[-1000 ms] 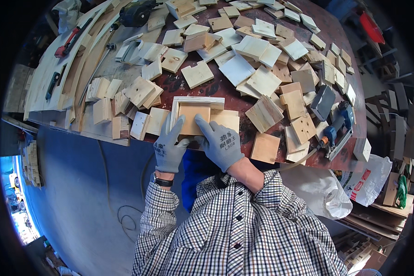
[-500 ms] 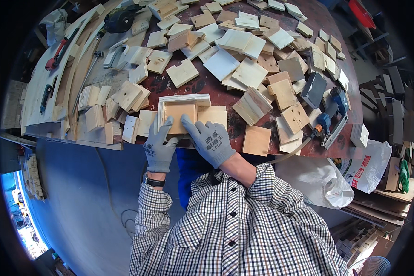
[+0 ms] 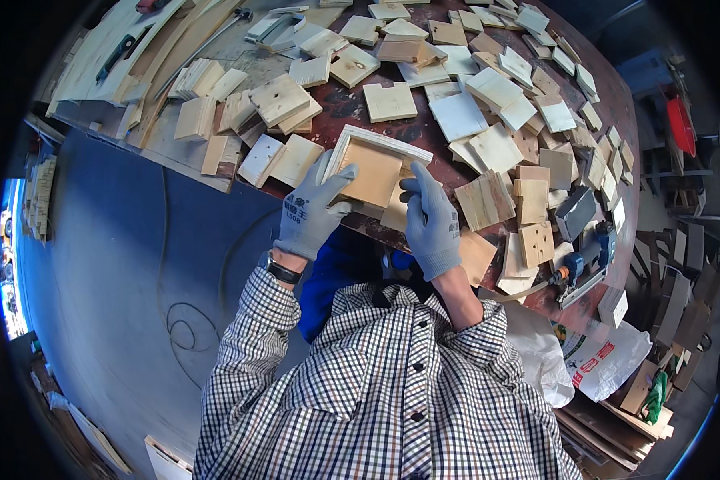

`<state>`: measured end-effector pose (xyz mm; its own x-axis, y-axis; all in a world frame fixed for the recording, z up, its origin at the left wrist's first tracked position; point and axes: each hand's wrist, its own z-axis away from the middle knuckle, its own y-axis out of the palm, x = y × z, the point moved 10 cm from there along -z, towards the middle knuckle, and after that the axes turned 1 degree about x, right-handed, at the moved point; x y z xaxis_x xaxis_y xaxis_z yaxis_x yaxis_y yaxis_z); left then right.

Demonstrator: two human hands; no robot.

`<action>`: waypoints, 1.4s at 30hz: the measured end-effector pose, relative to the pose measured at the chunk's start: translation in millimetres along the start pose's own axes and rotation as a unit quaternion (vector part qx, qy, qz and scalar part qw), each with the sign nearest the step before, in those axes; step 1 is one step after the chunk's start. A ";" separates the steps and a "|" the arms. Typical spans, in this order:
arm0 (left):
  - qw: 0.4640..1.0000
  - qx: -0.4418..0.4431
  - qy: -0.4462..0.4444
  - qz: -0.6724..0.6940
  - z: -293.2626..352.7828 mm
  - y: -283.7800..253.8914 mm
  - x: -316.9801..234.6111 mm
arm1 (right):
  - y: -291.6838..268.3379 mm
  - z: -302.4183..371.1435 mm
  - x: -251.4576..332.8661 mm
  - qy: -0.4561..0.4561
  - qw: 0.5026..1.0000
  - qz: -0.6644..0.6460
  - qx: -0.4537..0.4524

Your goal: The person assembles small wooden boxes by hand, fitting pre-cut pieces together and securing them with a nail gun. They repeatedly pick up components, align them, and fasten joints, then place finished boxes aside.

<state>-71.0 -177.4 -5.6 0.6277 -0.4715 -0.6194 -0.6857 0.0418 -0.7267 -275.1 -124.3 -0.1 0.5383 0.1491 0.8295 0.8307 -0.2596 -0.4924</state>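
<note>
A small wooden frame (image 3: 384, 142) with plywood edge strips stands around a flat brown board (image 3: 370, 172) at the table's near edge. My gloved left hand (image 3: 310, 210) is closed on its left side, thumb lying over the board. At the right end of the frame is my gloved right hand (image 3: 432, 224), fingers curled against it; part of their contact is hidden. A paler board (image 3: 395, 211) shows under the frame, beside my right hand.
Many loose wooden blocks (image 3: 390, 102) cover the dark red table (image 3: 340, 120). A blue air nailer (image 3: 572, 268) with a hose lies at right, near a black block (image 3: 575, 213). Long boards (image 3: 156, 64) run along the left. White plastic bags (image 3: 608, 360) hang below the right edge.
The view has turned, shifting the table in the picture. My right hand has moved off the board's face to the frame's right end; the frame is now tilted. My left thumb lies over the board.
</note>
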 end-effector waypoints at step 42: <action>0.998 0.025 0.030 -0.044 -3.3 3.8 -4.5 | 24.2 -21.3 49.8 -0.122 0.946 0.301 -0.025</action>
<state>-77.6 -178.1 -4.6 0.6603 -0.5269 -0.5352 -0.6087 0.0419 -0.7923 -231.2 -143.5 34.9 0.9331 0.1740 0.3148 0.3593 -0.4120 -0.8374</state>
